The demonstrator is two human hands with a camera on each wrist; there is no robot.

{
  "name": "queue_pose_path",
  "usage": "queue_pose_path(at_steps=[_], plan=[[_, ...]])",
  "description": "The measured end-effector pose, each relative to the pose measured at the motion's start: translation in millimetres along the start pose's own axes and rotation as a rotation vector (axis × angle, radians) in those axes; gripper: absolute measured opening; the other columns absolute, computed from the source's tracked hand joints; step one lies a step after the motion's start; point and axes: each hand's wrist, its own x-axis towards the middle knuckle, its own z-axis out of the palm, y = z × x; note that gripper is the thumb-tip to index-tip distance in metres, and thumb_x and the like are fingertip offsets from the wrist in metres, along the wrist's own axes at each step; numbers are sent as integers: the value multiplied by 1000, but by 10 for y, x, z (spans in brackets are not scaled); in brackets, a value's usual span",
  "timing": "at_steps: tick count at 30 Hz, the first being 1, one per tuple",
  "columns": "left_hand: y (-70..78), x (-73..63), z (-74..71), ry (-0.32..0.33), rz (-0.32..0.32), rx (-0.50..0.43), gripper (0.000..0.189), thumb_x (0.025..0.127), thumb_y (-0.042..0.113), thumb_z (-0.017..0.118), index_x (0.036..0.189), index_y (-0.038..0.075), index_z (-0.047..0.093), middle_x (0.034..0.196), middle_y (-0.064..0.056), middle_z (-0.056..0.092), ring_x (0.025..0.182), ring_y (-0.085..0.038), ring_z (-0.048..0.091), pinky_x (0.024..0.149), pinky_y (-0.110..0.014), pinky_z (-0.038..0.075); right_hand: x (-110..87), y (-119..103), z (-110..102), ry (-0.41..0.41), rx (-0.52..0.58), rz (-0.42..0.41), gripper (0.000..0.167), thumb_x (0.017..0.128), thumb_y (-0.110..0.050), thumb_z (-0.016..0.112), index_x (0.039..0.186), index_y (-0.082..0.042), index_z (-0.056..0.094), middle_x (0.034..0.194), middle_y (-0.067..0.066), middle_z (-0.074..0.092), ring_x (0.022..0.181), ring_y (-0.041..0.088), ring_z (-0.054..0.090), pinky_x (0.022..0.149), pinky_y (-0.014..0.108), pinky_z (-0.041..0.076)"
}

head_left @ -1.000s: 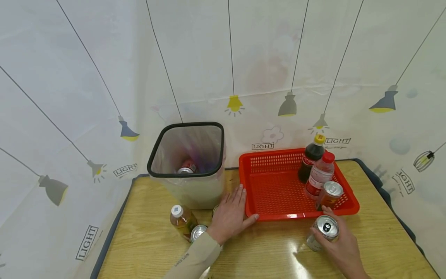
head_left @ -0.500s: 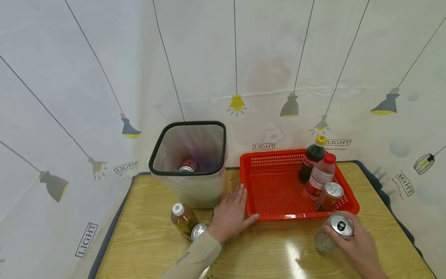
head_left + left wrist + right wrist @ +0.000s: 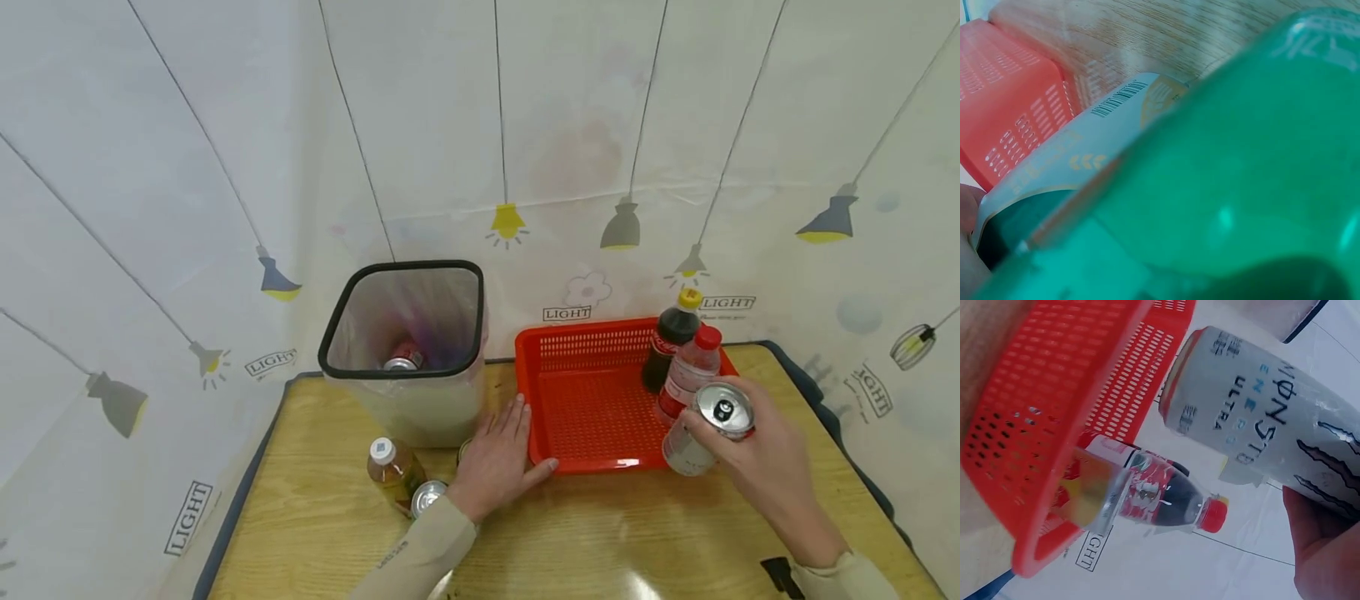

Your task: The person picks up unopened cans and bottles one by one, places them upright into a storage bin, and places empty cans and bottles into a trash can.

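My right hand (image 3: 776, 454) grips a white Monster energy drink can (image 3: 686, 450), holding it tilted over the front right rim of a red plastic basket (image 3: 626, 464). In the right wrist view the can (image 3: 1254, 419) is raised above the basket. Inside the basket stand a cola bottle (image 3: 670, 343) with a yellow cap and a clear bottle (image 3: 697, 362) with a red cap. An orange-red can (image 3: 1088, 484) there is hidden by my right hand in the head view. My left hand (image 3: 491, 471) lies with straight fingers against the basket's left side.
A bin (image 3: 420, 417) with a black rim and plastic liner stands at the back left, a red can (image 3: 405, 357) inside. Before it are a white-capped bottle of amber drink (image 3: 395, 471) and a silver-topped can (image 3: 427, 498). A green surface (image 3: 1241, 175) fills much of the left wrist view.
My right hand has lifted the Monster can off the table and carried it forward over the basket's front rim, first shifting right. My left hand has stayed in place.
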Motion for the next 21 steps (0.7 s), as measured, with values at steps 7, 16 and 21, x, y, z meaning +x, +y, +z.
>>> queue_pose_path(at_steps=[7,16,21], plan=[[5,-7,6,-22,-14,-13,97,100,77,30,163,4,27,171,-13,18,156,-27,24,123,-50,27,344,-148,225,-93,-11,-53,60,87,-34,85,129,-1,60,100,18,71,81,30,66,60,33,52],[6,-12,-16,-22,-19,0,99,98,79,28,164,5,27,171,-12,19,155,-28,27,123,-50,27,723,-204,534,-219,-53,23,77,91,-54,75,138,2,50,108,24,71,88,37,69,72,53,59],[5,7,-21,-19,-19,-5,98,98,79,30,164,5,27,171,-12,20,155,-28,27,123,-51,25,881,-107,725,-250,5,96,74,94,-49,74,141,2,46,117,25,68,99,38,68,83,57,57]])
